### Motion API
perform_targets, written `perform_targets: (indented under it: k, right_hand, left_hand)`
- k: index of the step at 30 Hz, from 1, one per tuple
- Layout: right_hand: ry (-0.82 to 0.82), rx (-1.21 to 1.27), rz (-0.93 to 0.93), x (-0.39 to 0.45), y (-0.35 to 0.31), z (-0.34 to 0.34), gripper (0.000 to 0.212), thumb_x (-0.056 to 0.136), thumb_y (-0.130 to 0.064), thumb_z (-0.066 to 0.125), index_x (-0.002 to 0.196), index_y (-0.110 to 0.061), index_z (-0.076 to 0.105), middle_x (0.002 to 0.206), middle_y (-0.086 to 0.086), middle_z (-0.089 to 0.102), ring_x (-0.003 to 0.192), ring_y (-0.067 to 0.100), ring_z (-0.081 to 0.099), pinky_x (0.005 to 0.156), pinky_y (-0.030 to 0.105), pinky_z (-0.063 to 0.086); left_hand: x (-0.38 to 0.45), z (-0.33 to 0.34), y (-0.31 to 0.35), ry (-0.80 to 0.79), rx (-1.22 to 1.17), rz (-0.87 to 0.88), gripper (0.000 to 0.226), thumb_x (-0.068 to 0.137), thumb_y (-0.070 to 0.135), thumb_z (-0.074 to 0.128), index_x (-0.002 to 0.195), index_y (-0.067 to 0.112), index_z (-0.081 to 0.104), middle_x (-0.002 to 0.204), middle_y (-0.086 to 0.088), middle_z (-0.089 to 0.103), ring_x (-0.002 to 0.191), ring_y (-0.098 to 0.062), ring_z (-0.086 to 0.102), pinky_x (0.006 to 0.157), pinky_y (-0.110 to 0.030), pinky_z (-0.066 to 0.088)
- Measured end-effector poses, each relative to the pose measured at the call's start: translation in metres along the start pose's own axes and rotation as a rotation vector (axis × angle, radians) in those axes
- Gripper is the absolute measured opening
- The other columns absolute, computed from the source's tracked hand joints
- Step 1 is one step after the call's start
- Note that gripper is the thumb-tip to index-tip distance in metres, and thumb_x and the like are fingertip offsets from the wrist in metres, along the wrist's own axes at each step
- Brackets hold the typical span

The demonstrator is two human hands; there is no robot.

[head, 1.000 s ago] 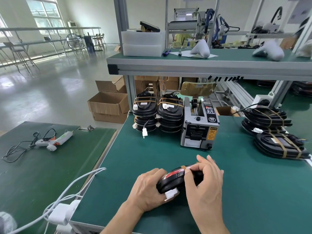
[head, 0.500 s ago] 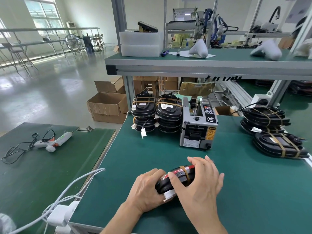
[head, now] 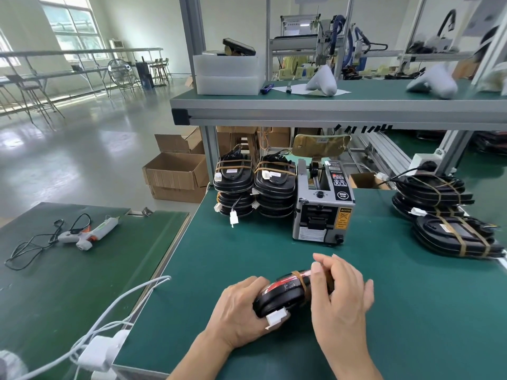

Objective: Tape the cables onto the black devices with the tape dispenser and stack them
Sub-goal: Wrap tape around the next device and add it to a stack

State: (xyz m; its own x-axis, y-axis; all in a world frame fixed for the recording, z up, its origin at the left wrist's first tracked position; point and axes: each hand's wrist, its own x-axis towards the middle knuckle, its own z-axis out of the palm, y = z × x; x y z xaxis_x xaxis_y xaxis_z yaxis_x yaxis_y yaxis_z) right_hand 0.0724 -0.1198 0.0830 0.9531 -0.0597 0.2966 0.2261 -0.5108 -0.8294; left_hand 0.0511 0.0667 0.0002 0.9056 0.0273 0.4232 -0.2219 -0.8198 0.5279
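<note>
Green matting covers the side table [head: 68, 283] at far left, where a white glue gun [head: 89, 233] lies with its black cord trailing off toward the edge. White cables [head: 120, 305] run across the near corner to a white adapter [head: 100, 352]. Beyond, open cardboard boxes [head: 175, 174] sit on the floor.

On the main green bench [head: 411, 325], the left hand [head: 238, 311] curls round the near end of a black device [head: 282, 294], which is tipped up on its edge at the front of the bench; a white connector [head: 275, 318] sticks out beside the fingers. A strip of brown tape [head: 300, 279] crosses the device's upper edge. The right hand [head: 337, 297] lies over the device's far end with its fingers fairly straight, pressing down by the tape.

Farther back stand two stacks of taped devices [head: 255, 187], side by side, touching the left flank of the grey tape dispenser [head: 323, 204]. A tan roll [head: 321, 144] sits above the dispenser. At far right, more taped devices [head: 444, 215] are piled near the bench edge, well apart from the hands.
</note>
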Motion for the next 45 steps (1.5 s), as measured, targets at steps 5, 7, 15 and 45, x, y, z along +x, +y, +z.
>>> perform_targets:
  k: [5,7,15,45]
  right_hand:
    - [0.022,-0.017,-0.064,0.025,-0.002,-0.011,0.013,0.102,-0.032,0.053,0.101,-0.035,0.066,0.104,-0.022,0.063,0.103,0.003,0.055,0.125,0.045,0.012]
    - [0.023,-0.018,-0.097,0.052,-0.003,-0.016,0.012,0.100,-0.028,0.058,0.097,-0.032,0.069,0.098,-0.022,0.065,0.090,0.006,0.059,0.106,0.040,0.040]
    - [-0.198,0.159,0.429,0.159,0.023,0.008,0.026,0.095,-0.006,0.056,0.076,-0.011,0.073,0.090,0.013,0.077,0.062,0.019,0.071,0.062,0.029,0.050]
    - [0.024,0.355,0.718,0.190,0.021,0.050,0.004,0.088,-0.003,0.073,0.087,0.000,0.071,0.069,0.010,0.075,0.056,0.017,0.074,0.049,0.027,0.051]
  left_hand:
    - [0.000,0.000,-0.001,-0.001,0.000,-0.002,0.043,0.081,0.068,0.074,0.094,0.033,0.053,0.079,0.020,0.050,0.068,-0.009,0.049,0.064,-0.026,0.047]
    - [0.000,0.001,-0.002,-0.006,0.003,-0.002,0.043,0.081,0.068,0.074,0.093,0.031,0.056,0.078,0.018,0.051,0.067,-0.012,0.051,0.063,-0.030,0.048]
    - [0.000,0.000,-0.002,-0.010,0.007,-0.001,0.045,0.081,0.067,0.073,0.095,0.025,0.065,0.081,0.015,0.056,0.068,-0.013,0.052,0.065,-0.032,0.050]
    - [0.001,0.000,0.000,-0.002,-0.005,-0.006,0.044,0.080,0.064,0.074,0.094,0.024,0.065,0.080,0.012,0.058,0.069,-0.017,0.054,0.065,-0.035,0.051]
